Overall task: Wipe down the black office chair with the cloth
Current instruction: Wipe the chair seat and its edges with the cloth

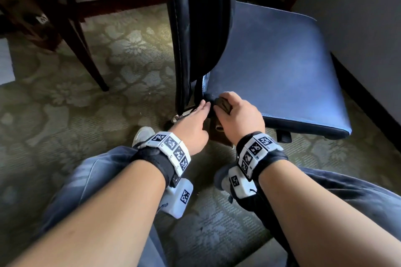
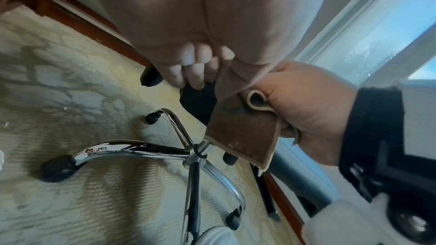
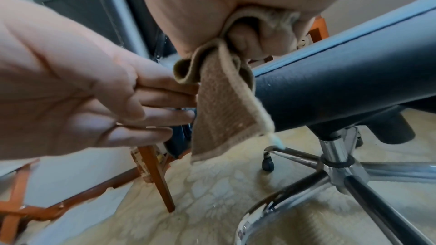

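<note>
The black office chair has its seat (image 1: pixel 271 67) to my right and its backrest (image 1: pixel 195 17) standing edge-on ahead. At the seat's near left corner my right hand (image 1: pixel 227 106) grips a bunched brown cloth (image 1: pixel 223 103). In the right wrist view the cloth (image 3: pixel 224 103) hangs from that fist against the padded seat edge (image 3: pixel 342 81). My left hand (image 1: pixel 201 108) reaches in beside it with straight fingers (image 3: pixel 165 96), whose tips touch the hanging cloth's edge. The left wrist view shows the cloth (image 2: pixel 243 133) drooping over the chrome base (image 2: pixel 193 154).
Dark wooden furniture legs (image 1: pixel 86 50) stand on the patterned carpet (image 1: pixel 54 115) to the left. A wall with a dark baseboard (image 1: pixel 368 97) runs close along the seat's right side. The chrome star base with casters (image 3: pixel 335 167) spreads under the seat. My knees (image 1: pixel 97 180) are bent low in front.
</note>
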{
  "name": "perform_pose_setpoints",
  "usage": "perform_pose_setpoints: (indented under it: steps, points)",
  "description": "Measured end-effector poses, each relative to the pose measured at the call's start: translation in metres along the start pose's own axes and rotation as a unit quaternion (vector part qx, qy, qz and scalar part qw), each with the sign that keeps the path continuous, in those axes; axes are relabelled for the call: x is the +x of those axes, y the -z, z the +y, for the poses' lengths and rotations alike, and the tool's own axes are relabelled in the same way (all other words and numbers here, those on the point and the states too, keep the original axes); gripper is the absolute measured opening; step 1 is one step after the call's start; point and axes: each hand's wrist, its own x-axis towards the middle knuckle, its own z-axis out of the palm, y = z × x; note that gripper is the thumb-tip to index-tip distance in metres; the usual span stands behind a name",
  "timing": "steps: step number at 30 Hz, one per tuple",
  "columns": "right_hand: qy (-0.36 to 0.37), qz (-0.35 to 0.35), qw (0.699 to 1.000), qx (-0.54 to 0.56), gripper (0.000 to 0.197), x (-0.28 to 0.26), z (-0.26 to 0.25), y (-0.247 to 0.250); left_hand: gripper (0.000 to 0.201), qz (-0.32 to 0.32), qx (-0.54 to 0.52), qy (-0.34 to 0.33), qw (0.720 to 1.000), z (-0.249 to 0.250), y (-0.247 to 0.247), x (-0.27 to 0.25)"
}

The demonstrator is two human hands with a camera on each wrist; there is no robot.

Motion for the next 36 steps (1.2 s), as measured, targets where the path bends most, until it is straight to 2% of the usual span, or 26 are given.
perform_pose_setpoints:
  steps: [4, 8, 11, 14, 17, 19, 21, 24, 27, 29, 33, 35, 36]
  points:
    - [0.016, 0.040, 0.999, 0.010, 0.029, 0.008, -0.008, 0.009, 0.083, 0.045, -0.035, 0.042, 0.997, -0.003, 0.003, 0.003]
    - [0.057, 0.044, 0.995, -0.067, 0.022, 0.020, -0.017, 0.006, 0.080, 0.062, -0.054, 0.063, 0.995, -0.012, 0.003, 0.007]
    - [0.065, 0.011, 0.988, -0.140, 0.020, 0.021, -0.024, -0.006, 0.081, 0.054, -0.051, 0.068, 0.995, -0.016, 0.005, 0.007]
    - [0.067, -0.027, 0.984, -0.160, 0.018, 0.018, -0.030, -0.015, 0.079, 0.059, -0.060, 0.061, 0.995, -0.022, 0.008, 0.009]
    - [0.109, -0.062, 0.976, -0.178, 0.020, 0.015, -0.032, -0.008, 0.080, 0.065, -0.072, 0.062, 0.993, -0.024, 0.010, 0.010]
    - [0.134, -0.109, 0.969, -0.177, 0.025, 0.007, -0.024, -0.003, 0.080, 0.055, -0.086, 0.066, 0.993, -0.023, 0.009, 0.010]
    - [0.125, -0.135, 0.974, -0.135, 0.030, -0.011, -0.009, -0.006, 0.087, 0.043, -0.125, 0.059, 0.990, -0.023, 0.005, 0.010]
    - [0.038, -0.078, 0.994, 0.061, 0.047, -0.030, 0.009, -0.007, 0.090, 0.029, -0.117, 0.051, 0.991, -0.025, 0.002, 0.011]
    - [-0.029, -0.059, 0.976, 0.209, 0.062, -0.026, 0.008, -0.002, 0.065, 0.040, -0.089, 0.035, 0.995, -0.021, 0.007, 0.007]
    - [-0.032, -0.075, 0.967, 0.241, 0.063, -0.021, 0.004, -0.001, 0.044, 0.063, -0.092, 0.012, 0.994, -0.019, 0.009, 0.003]
    - [-0.009, -0.081, 0.978, 0.191, 0.052, -0.017, -0.001, -0.004, 0.022, 0.099, -0.120, 0.000, 0.988, -0.016, 0.014, -0.005]
    - [-0.011, -0.065, 0.967, 0.247, 0.047, -0.018, -0.001, -0.005, 0.020, 0.101, -0.159, 0.011, 0.982, -0.014, 0.018, -0.006]
    - [-0.015, -0.061, 0.952, 0.301, 0.047, -0.019, -0.001, -0.006, 0.026, 0.098, -0.184, 0.014, 0.978, -0.013, 0.018, -0.006]
